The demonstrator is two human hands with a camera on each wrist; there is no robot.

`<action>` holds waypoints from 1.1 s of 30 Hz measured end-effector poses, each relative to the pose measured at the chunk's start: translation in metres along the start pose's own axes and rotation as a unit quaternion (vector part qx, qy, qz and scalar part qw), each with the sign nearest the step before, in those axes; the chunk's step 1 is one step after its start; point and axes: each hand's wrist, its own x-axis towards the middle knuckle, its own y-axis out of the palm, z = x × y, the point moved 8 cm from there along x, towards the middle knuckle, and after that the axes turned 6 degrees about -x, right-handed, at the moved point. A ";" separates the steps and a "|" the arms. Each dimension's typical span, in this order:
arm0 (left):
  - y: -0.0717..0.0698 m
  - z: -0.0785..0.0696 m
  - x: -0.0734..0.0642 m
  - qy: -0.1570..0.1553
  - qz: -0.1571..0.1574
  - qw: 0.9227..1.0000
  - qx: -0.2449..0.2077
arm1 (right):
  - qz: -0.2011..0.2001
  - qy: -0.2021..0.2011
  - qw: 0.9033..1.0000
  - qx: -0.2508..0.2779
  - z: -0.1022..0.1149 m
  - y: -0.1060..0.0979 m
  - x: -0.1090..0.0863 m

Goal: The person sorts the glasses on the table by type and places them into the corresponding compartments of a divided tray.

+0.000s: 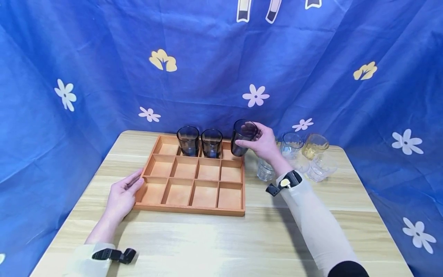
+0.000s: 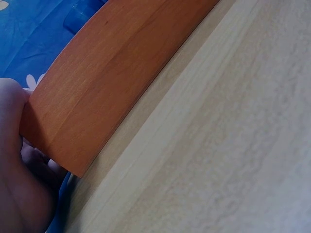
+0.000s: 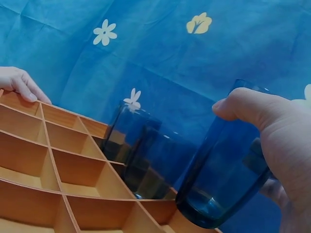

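Note:
A wooden divided tray (image 1: pixel 187 210) lies on the table. My left hand (image 1: pixel 122 195) holds its left side, the thumb at the rim and the other fingers along the outer wall; the left wrist view shows that hand (image 2: pixel 19 165) at a tray corner. With my right hand (image 1: pixel 263 143) I grip a dark tinted glass (image 1: pixel 238 134), slightly tilted, above the tray's back right compartment. The right wrist view has the thumb across the near side of this glass (image 3: pixel 218 170). Two more dark glasses, one (image 1: pixel 188 142) left of the other (image 1: pixel 211 144), stand in the back row's middle compartments.
Right of the tray stand several glasses, among them a clear one (image 1: pixel 265 173), a faceted clear one (image 1: pixel 322 169) and an amber one (image 1: pixel 315 144). My right forearm passes close by them. A blue patterned curtain (image 1: pixel 207 77) hangs behind the table (image 1: pixel 173 242).

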 end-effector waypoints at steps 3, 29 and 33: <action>0.000 0.000 0.000 0.000 0.001 1.000 0.003 | -0.001 0.008 1.000 -0.011 -0.005 0.006 0.001; -0.001 0.001 0.000 0.001 0.001 1.000 -0.002 | 0.002 0.081 0.993 -0.082 -0.033 0.036 0.009; -0.001 0.000 0.000 0.005 -0.001 1.000 0.001 | 0.001 0.096 0.991 -0.089 -0.037 0.038 0.011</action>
